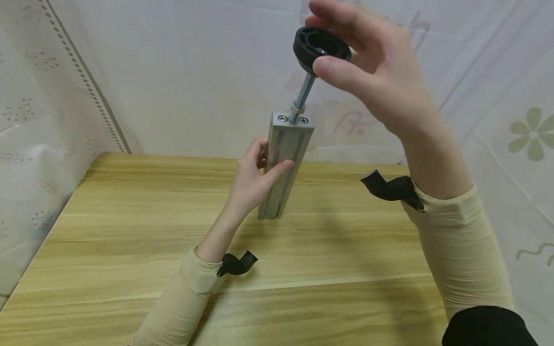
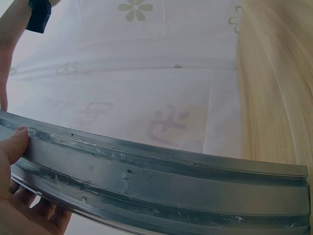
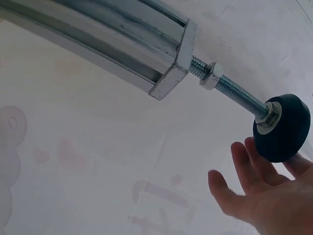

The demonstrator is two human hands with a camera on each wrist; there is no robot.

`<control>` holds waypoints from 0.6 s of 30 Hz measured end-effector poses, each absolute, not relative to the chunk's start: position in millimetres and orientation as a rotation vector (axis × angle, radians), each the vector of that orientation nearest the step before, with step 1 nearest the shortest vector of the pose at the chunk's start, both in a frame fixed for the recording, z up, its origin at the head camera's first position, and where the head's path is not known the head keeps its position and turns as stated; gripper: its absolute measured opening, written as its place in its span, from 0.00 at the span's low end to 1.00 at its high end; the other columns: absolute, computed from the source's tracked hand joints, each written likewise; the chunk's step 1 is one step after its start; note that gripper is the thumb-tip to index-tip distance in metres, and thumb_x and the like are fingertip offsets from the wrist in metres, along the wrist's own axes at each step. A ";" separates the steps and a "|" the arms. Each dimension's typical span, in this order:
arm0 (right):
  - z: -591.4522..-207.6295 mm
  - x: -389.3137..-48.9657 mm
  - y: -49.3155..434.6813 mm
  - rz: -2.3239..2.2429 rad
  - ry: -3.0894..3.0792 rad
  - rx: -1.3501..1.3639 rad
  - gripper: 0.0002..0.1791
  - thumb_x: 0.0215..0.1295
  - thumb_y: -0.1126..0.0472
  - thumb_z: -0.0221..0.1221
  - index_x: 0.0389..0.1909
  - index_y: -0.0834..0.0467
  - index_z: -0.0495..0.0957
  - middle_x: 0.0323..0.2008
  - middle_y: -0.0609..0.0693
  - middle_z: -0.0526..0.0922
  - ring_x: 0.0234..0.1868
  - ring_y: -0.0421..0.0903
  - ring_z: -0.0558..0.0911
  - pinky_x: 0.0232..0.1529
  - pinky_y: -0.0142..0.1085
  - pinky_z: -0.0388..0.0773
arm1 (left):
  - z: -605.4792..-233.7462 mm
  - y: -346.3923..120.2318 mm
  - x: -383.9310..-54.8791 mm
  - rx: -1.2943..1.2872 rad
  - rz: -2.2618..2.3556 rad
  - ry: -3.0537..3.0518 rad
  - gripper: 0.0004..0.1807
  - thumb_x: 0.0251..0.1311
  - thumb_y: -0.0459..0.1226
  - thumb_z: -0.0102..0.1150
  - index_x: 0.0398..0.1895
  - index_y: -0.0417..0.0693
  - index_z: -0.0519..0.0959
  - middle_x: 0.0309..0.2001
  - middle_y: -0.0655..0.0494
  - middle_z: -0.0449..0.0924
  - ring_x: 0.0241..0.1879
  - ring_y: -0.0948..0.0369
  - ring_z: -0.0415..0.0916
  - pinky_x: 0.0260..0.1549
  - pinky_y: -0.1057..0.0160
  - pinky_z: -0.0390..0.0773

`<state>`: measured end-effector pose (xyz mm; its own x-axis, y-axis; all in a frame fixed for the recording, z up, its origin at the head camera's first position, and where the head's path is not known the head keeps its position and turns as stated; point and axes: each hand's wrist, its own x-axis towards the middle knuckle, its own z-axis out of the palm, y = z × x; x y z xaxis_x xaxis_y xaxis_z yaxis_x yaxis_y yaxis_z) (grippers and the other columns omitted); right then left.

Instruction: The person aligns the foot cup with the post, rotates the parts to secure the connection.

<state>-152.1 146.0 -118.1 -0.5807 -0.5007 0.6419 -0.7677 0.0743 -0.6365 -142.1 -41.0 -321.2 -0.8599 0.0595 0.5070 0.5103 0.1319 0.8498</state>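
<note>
A grey aluminium profile stands upright on the wooden table, leaning slightly. My left hand grips it around the upper middle, thumb across the front face; the left wrist view shows scuffed grooves along the profile. From its bolted end plate rises a threaded rod with a hex nut near the plate. A round black levelling foot caps the rod. Around this foot my right hand is spread, fingers apart, thumb overlapping its rim in the head view. In the right wrist view the loosely bent fingers lie beside the foot.
The light wooden table spreads below both arms. Behind it hangs a pale printed cloth, which also covers the sides. Black curved mounts sit at both wrists, over beige sleeves.
</note>
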 end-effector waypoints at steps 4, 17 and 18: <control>-118.0 -154.1 148.9 1.595 -2.045 1.382 0.30 0.63 0.70 0.60 0.69 0.66 0.73 0.63 0.61 0.80 0.66 0.56 0.76 0.70 0.37 0.73 | -321.1 -40.8 -142.6 -0.555 -1.776 -2.069 0.23 0.62 0.35 0.70 0.57 0.39 0.73 0.49 0.43 0.86 0.46 0.53 0.84 0.45 0.59 0.81; -117.1 -150.4 143.2 1.322 -2.107 1.169 0.28 0.62 0.66 0.66 0.66 0.62 0.77 0.54 0.53 0.84 0.58 0.50 0.79 0.64 0.36 0.75 | -317.9 -40.0 -142.0 -0.545 -1.805 -2.067 0.23 0.62 0.35 0.70 0.57 0.39 0.74 0.50 0.44 0.85 0.46 0.53 0.83 0.45 0.59 0.81; -117.3 -149.7 141.7 1.234 -2.133 1.102 0.29 0.62 0.64 0.67 0.65 0.60 0.78 0.53 0.50 0.84 0.56 0.48 0.79 0.64 0.35 0.74 | -317.5 -40.0 -141.9 -0.545 -1.806 -2.066 0.23 0.62 0.35 0.70 0.57 0.39 0.74 0.50 0.44 0.85 0.47 0.53 0.83 0.46 0.59 0.81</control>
<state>-149.7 141.7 -117.3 -0.5867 -0.4185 0.6933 -0.8096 0.2848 -0.5133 -141.9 -40.0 -317.5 -0.8680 0.0617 0.4928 0.4966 0.1171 0.8600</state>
